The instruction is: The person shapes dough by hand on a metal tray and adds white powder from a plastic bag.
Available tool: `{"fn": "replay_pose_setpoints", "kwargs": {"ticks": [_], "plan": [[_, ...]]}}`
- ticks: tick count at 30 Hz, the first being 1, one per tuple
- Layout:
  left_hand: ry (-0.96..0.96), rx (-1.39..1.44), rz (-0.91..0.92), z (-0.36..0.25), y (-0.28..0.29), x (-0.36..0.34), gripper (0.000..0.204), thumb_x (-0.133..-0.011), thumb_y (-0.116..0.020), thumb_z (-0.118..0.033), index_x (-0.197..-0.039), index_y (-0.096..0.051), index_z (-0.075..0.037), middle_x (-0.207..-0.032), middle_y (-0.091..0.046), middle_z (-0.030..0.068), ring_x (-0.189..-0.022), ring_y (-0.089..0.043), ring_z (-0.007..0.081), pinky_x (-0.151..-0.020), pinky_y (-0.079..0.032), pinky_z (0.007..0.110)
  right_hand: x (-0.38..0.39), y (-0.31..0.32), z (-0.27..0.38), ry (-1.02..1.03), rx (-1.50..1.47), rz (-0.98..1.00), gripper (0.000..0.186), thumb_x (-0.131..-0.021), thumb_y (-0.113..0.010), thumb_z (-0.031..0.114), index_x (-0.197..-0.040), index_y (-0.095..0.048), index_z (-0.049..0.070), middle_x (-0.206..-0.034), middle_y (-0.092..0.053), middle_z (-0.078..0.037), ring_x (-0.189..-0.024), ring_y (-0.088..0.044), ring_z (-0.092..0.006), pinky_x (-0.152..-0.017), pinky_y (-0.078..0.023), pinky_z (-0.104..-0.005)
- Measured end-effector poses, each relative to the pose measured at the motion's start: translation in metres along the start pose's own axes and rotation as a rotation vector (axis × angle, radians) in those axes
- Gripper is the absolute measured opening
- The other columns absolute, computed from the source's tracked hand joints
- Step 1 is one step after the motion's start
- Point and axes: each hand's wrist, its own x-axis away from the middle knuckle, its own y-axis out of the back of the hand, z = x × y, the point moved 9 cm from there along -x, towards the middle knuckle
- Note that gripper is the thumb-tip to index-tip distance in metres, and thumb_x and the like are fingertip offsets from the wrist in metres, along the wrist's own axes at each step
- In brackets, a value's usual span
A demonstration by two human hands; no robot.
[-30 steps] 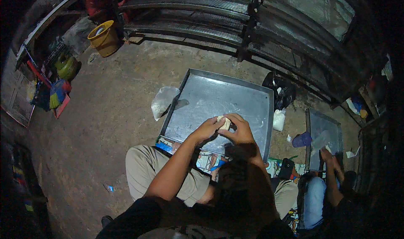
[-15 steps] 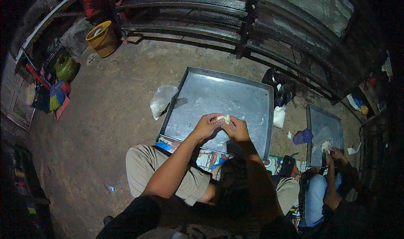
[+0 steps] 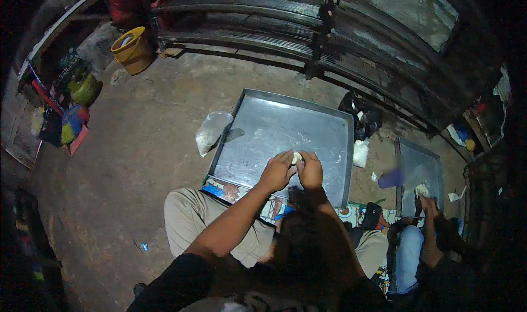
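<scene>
Between my two hands is a small pale lump that looks like dough [image 3: 296,158], held over the near part of a large metal tray [image 3: 274,111]. My left hand [image 3: 277,172] has its fingers curled around the lump's left side. On the lump's other side, my right hand [image 3: 310,170] presses with bent fingers. Whitish smears mark the tray's surface. A clear plastic bag of white powder [image 3: 211,133] leans by the tray's left edge. At its right edge stands a smaller white bag [image 3: 360,153].
To the right, a co-worker's hands [image 3: 429,205] hold pale dough at a second metal tray [image 3: 409,147], beside a purple cup [image 3: 391,178]. A phone [image 3: 372,215] lies on the patterned mat. Dark racks [image 3: 241,40] line the back, near a yellow bucket [image 3: 133,51].
My fingers have closed in around the dough, which looks more compact and rounder. The co-worker's hands have moved slightly.
</scene>
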Motion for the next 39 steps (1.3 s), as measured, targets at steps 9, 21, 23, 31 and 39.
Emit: {"fn": "replay_pose_setpoints", "kwargs": {"ticks": [9,21,23,31,39], "plan": [[-0.145,-0.42,0.309,-0.009,-0.056,0.02,0.071,-0.091,-0.055,-0.035,-0.146,-0.03,0.003,-0.15,-0.034,0.0234,-0.14,-0.032,0.0351,-0.116,-0.024,0.047,-0.001,0.009,-0.019,0.02,0.328,0.196,0.042,-0.076,-0.067,0.009,-0.118,-0.064,0.007,-0.113,-0.062,-0.017,-0.107,-0.057,-0.0389,-0.093,-0.047,-0.0454],[-0.064,-0.6,0.69,-0.016,-0.05,-0.003,0.095,-0.087,-0.032,-0.075,-0.152,-0.021,-0.006,-0.157,-0.022,0.0173,-0.145,-0.024,0.0318,-0.119,-0.011,0.049,-0.002,0.004,-0.036,-0.119,0.164,0.356,0.035,-0.087,-0.058,0.023,-0.118,-0.063,0.009,-0.112,-0.062,-0.02,-0.106,-0.06,-0.0393,-0.089,-0.05,-0.0482],[-0.1,-0.689,0.628,-0.02,-0.058,-0.004,0.097,-0.085,-0.029,-0.079,-0.153,-0.019,-0.011,-0.159,-0.018,0.0161,-0.145,-0.023,0.0312,-0.119,-0.008,0.052,-0.001,0.019,-0.038,-0.168,0.186,0.334,0.033,-0.087,-0.057,0.022,-0.117,-0.064,0.009,-0.112,-0.063,-0.02,-0.105,-0.06,-0.039,-0.089,-0.05,-0.048],[0.003,-0.402,0.689,0.016,-0.06,0.001,0.088,-0.088,-0.04,-0.072,-0.155,-0.016,-0.021,-0.162,-0.004,0.0123,-0.149,-0.01,0.0312,-0.115,-0.013,0.06,0.002,0.012,-0.017,-0.152,0.267,0.337,0.034,-0.086,-0.055,0.013,-0.116,-0.062,-0.001,-0.119,-0.061,-0.023,-0.112,-0.057,-0.0402,-0.095,-0.046,-0.0462],[0.057,-0.096,0.518,0.037,0.022,0.029,0.064,-0.092,-0.056,-0.047,-0.139,-0.047,-0.004,-0.156,-0.024,0.0206,-0.144,-0.023,0.0382,-0.115,-0.025,0.049,0.027,-0.072,-0.009,0.07,0.528,0.342,0.061,-0.094,-0.048,0.028,-0.146,-0.032,0.001,-0.151,-0.034,-0.019,-0.14,-0.032,-0.0362,-0.112,-0.027,-0.0501]]}}
